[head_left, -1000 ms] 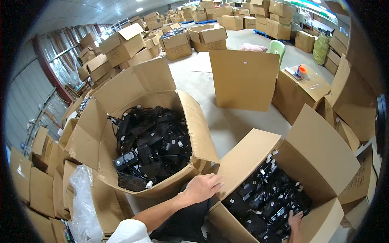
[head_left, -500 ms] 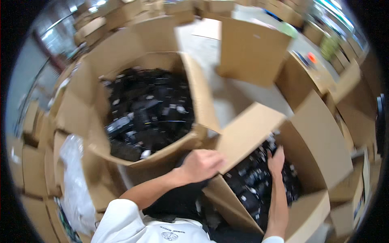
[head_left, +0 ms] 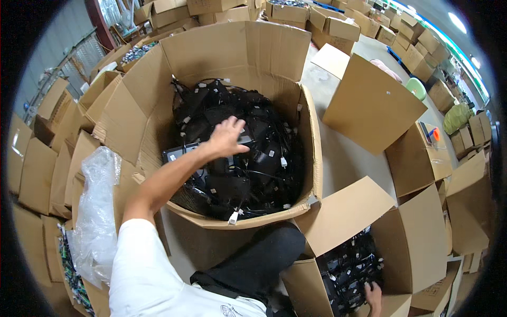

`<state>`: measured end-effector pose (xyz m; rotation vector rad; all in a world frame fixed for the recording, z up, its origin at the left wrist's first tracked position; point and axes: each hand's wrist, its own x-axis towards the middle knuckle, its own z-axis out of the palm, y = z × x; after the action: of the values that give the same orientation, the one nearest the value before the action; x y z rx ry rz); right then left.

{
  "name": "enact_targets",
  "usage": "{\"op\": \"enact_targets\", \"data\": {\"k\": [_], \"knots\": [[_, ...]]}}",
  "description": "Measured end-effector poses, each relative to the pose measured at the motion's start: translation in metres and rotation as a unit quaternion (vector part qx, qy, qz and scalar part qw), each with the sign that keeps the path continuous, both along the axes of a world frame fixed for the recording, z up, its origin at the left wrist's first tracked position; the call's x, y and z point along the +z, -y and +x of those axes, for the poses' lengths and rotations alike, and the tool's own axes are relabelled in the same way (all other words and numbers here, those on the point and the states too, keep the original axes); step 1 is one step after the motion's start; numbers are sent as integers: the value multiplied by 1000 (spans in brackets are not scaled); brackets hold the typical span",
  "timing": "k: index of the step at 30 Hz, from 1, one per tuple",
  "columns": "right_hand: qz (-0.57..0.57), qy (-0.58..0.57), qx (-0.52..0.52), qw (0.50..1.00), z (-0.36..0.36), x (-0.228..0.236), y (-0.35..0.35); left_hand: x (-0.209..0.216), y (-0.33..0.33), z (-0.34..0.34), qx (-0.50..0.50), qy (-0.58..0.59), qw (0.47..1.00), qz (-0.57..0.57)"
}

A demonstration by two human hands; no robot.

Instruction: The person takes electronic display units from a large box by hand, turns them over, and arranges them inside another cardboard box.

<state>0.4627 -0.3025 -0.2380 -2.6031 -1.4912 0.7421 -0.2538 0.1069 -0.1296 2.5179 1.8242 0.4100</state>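
My left hand (head_left: 228, 138) reaches into the large open carton (head_left: 316, 158), its fingers spread over a heap of black plastic units with cables and small white connectors (head_left: 229, 187). Nothing shows in its grip. Close by its wrist lies a flat black unit with a paler frame (head_left: 182, 152). At the lower right, my right hand (head_left: 373, 296) is inside the smaller open carton (head_left: 422, 238), touching similar black pieces (head_left: 348, 269) packed there. The fingers I can see are apart; part of that hand is hidden toward the carton's near side.
A cardboard flap (head_left: 346, 214) of the smaller carton leans toward the large one. Clear plastic wrap (head_left: 95, 211) hangs at the left. Behind stands an upright cardboard sheet (head_left: 372, 103); an orange tape dispenser (head_left: 434, 135) sits on a carton at the right. Stacked cartons surround the area.
My left hand has gone from beside the smaller carton's flap up and over the heap in the large carton. My right hand has drawn nearer to me within the smaller carton. The view has shifted.
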Motion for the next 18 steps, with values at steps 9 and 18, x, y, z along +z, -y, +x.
{"op": "enact_targets", "data": {"k": [9, 18], "knots": [[36, -108, 47, 992, -95, 53, -4, -25, -74, -37, 85, 135, 980, -117], [227, -133, 250, 932, -274, 165, -167, 41, -12, -18, -167, 65, 956, -232]]}}
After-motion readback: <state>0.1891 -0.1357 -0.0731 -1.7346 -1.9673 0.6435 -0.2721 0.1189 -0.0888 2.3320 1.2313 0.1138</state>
